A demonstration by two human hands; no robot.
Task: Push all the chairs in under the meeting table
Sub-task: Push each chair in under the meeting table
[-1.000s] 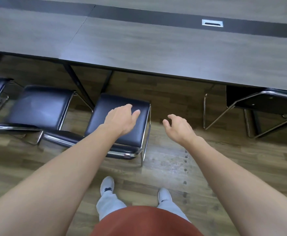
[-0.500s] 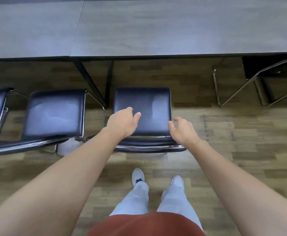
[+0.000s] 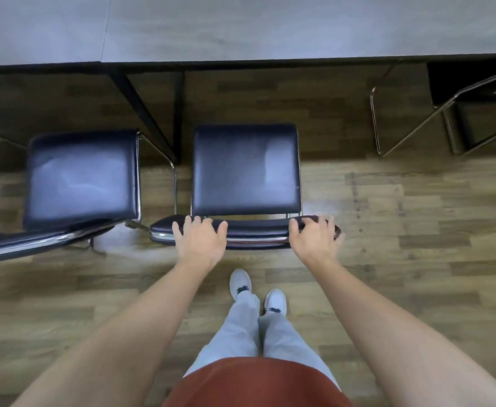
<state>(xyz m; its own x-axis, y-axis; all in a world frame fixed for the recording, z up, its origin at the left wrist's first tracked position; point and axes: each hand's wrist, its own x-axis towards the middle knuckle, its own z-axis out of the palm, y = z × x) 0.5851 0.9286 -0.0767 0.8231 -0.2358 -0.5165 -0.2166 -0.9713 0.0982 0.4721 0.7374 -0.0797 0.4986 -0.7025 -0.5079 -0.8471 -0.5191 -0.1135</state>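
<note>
Risk first: we judge chair [image 3: 245, 171] can swing off line if one hand pushes harder, frame then hitting table leg [image 3: 150, 118] ahead-left of grip. Left hand [image 3: 199, 240] and right hand [image 3: 314, 240] both curl over backrest [image 3: 255, 227], one near each end. Seat lies beyond our grip, front edge not yet under meeting table [image 3: 270, 27].

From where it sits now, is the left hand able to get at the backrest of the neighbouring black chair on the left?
Probably yes: the left hand grips the middle black padded chair's backrest, and the neighbouring black chair's backrest lies close beside it with only bare floor between.
</note>
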